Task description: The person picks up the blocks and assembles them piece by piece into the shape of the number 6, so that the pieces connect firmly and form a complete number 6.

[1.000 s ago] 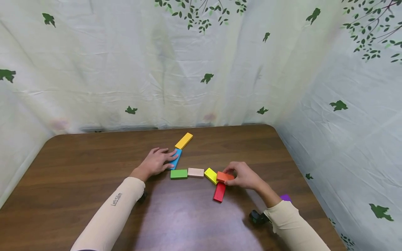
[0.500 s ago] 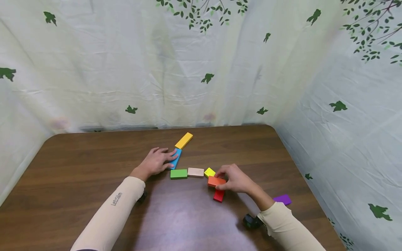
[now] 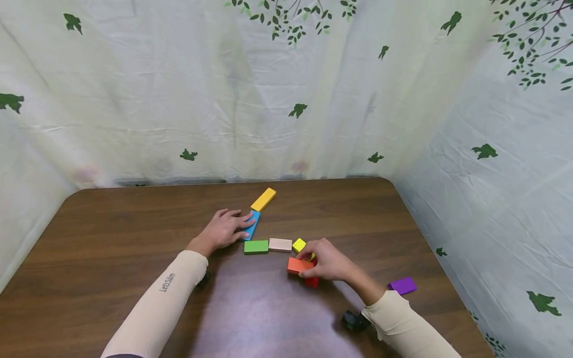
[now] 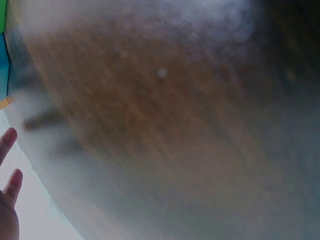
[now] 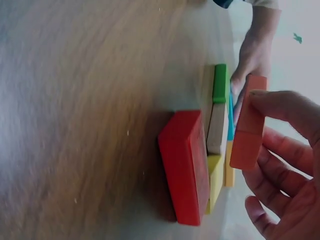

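You work at a dark wooden table (image 3: 112, 233) walled in by leaf-printed curtains (image 3: 179, 89). Your left hand (image 3: 222, 230) lies flat, fingers straight, on the blue block (image 3: 253, 225), just below the amber block (image 3: 263, 199). Your right hand (image 3: 328, 262) pinches the orange block (image 3: 299, 265), lifted above the red block (image 5: 187, 165), beside the yellow block (image 3: 299, 244). A purple block (image 3: 403, 286) lies well apart.

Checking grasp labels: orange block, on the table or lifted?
Lifted. The right hand pinches the orange block in its fingers, clear of the red block lying flat on the table.
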A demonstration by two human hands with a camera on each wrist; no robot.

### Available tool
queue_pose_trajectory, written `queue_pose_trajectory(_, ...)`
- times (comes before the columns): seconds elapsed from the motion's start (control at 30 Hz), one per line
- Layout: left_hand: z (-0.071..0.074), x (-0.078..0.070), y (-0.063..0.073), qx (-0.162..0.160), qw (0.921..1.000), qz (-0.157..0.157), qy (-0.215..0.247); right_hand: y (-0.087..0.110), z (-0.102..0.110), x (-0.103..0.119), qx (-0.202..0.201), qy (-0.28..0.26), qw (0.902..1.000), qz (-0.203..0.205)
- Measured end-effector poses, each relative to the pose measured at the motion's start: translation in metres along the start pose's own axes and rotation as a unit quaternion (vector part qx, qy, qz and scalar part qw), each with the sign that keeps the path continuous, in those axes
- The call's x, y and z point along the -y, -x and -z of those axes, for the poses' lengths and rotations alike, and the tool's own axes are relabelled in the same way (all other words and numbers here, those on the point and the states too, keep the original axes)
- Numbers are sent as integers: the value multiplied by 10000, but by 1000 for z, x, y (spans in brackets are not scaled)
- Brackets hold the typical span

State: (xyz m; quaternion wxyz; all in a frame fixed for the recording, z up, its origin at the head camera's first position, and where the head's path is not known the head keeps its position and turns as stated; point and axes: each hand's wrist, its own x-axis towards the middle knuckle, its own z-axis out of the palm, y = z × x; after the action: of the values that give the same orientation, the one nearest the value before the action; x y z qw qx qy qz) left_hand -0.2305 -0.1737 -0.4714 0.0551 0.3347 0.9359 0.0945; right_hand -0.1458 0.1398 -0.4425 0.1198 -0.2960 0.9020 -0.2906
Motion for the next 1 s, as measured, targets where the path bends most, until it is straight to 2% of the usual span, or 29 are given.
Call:
queue_pose_trajectory(0.2, 2, -2, 1, 13, 10000, -5, -11, 1, -8, 5, 65, 130, 9998, 109)
queue_pose_trajectory(0.43, 2, -3, 1, 80, 10000, 34, 31, 1, -18, 5, 31, 256, 9982, 543)
queue_pose_trajectory(0.8, 2, -2, 0, 78, 10000, 44, 36, 4, -26, 7, 180, 209, 9976, 628)
queue_pose_trajectory(1.0, 3, -3, 1, 41, 10000, 39, 39, 6, -29, 4, 192, 314, 9954, 890)
